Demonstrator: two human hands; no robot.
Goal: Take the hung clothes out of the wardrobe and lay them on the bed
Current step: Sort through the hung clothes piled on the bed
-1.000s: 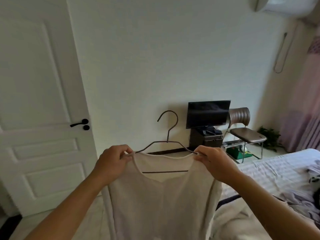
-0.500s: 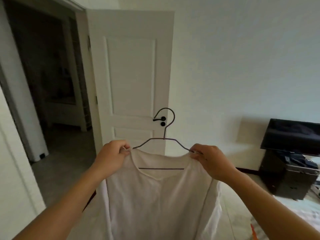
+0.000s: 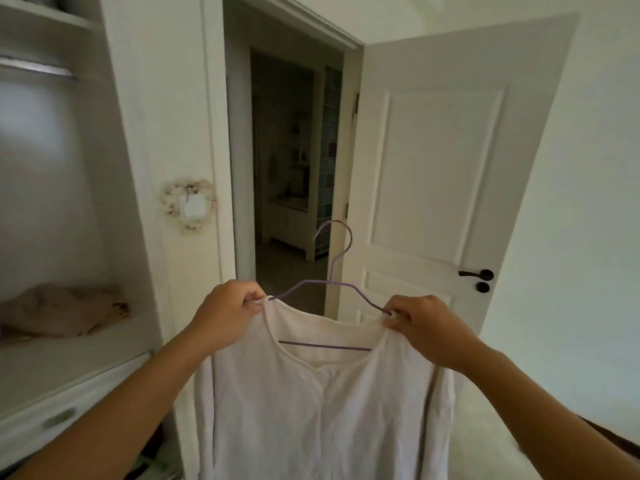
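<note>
Left of the open white door (image 3: 440, 174) stands the wardrobe (image 3: 69, 209), a beige folded cloth (image 3: 62, 311) on its shelf. Before the door hangs a white top (image 3: 325, 410) on a purple wire hanger (image 3: 332, 282), held up in the air. Left hand (image 3: 227, 313) and right hand (image 3: 422, 327) each pinch a shoulder of the top against the hanger.

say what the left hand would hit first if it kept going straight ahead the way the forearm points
Likely the open doorway: the left hand, pinching the white shirt at its shoulder on the purple hanger, points up and ahead toward that dark gap, perhaps grazing the door frame. Depth is unclear.
</note>
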